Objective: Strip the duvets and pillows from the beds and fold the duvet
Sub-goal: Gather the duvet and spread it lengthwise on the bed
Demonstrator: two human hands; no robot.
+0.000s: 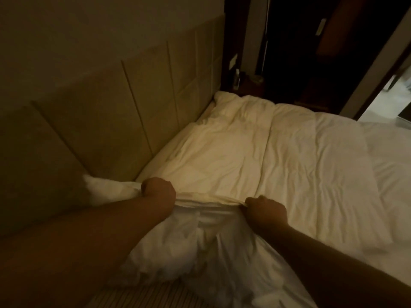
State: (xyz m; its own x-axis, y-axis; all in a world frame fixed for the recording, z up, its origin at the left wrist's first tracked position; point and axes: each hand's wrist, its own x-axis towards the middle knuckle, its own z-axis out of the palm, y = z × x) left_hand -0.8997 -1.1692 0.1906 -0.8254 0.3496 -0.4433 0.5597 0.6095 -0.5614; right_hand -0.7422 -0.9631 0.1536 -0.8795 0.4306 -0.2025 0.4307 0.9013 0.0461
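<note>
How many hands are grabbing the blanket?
2. The left hand grips the duvet near the headboard; the right hand grips the same edge, further from it.

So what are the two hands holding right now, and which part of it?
Both hands grip the white duvet along its near edge: the left hand is clenched at the end nearest the headboard, and the right hand pinches the same bunched edge farther along.

The bed (333,252) stands against a padded headboard (133,121) — a rumpled white duvet (255,156) lies spread across it, covering it.
</note>
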